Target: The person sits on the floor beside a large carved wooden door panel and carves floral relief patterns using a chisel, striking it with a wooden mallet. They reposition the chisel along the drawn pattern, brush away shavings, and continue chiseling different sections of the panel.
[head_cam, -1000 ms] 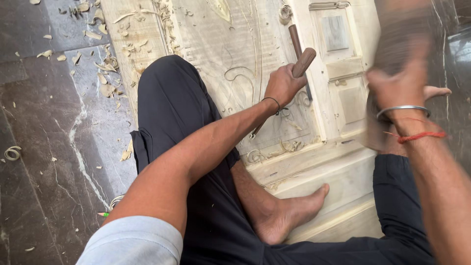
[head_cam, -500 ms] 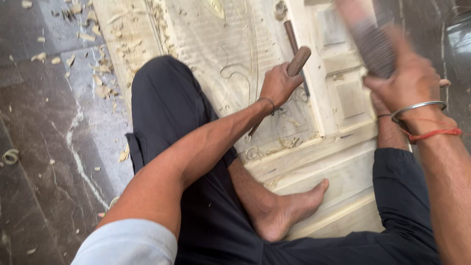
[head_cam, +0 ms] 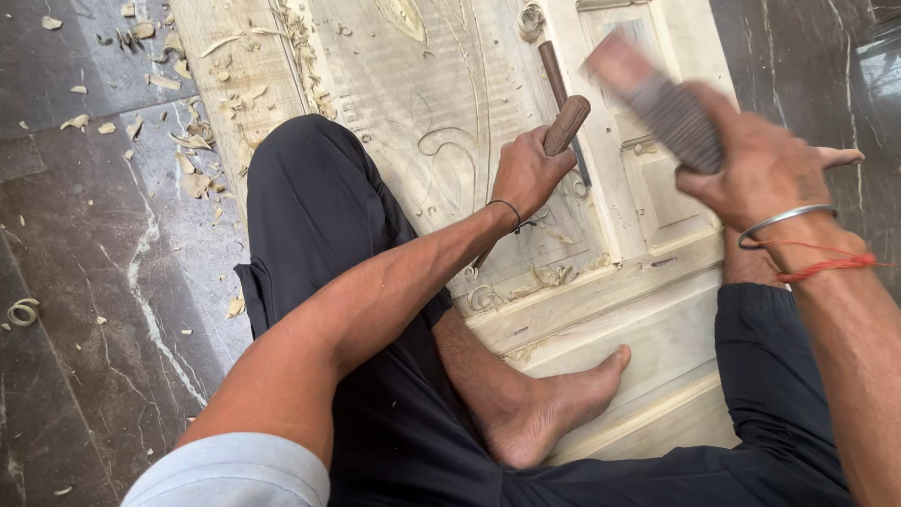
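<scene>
I sit on a pale carved wooden door panel (head_cam: 432, 84) lying flat on the floor. My left hand (head_cam: 527, 174) grips the brown wooden handle of a chisel (head_cam: 566, 124), whose blade rests on the carved scrollwork below the hand. My right hand (head_cam: 765, 169) holds a blurred wooden mallet (head_cam: 657, 99) raised above and to the right of the chisel handle. A metal bangle and red thread circle my right wrist. My bare foot (head_cam: 544, 408) rests on the panel's lower rail.
Wood shavings (head_cam: 188, 141) litter the dark marble floor (head_cam: 75, 235) and the panel's left edge. A second dark tool (head_cam: 554, 70) lies on the panel beyond the chisel. My black trousers cover both knees either side of the work.
My right hand with the mallet has swung left and down toward the chisel handle. My left hand has kept the chisel in nearly the same spot.
</scene>
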